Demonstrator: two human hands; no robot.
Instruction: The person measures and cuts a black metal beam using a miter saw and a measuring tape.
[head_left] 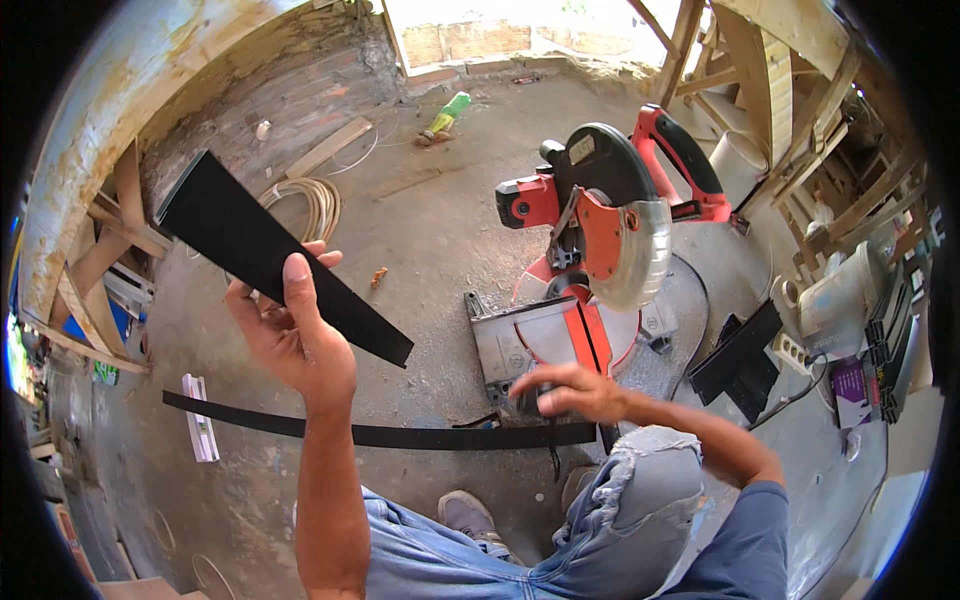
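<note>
My left hand (295,330) grips a short, flat black strip (265,245), raised at a slant, thumb on its near face and fingers behind. To the right, a red and black miter saw (600,220) stands on the floor with its head up. Low over the front edge of its grey base (495,350), my right hand (575,393) is held with loosely bent fingers apart. A dark part shows beneath those fingers; whether they touch it is unclear. A long, narrow black strip (390,436) runs across in front of me, below the saw base.
A white and clear level-like piece (200,418) lies under the long strip's left end. Coiled hose (310,205), a wooden board (328,147) and a green bottle (447,115) lie farther off. At right are black offcuts (740,365), a power strip (790,353) and a white bucket (845,295).
</note>
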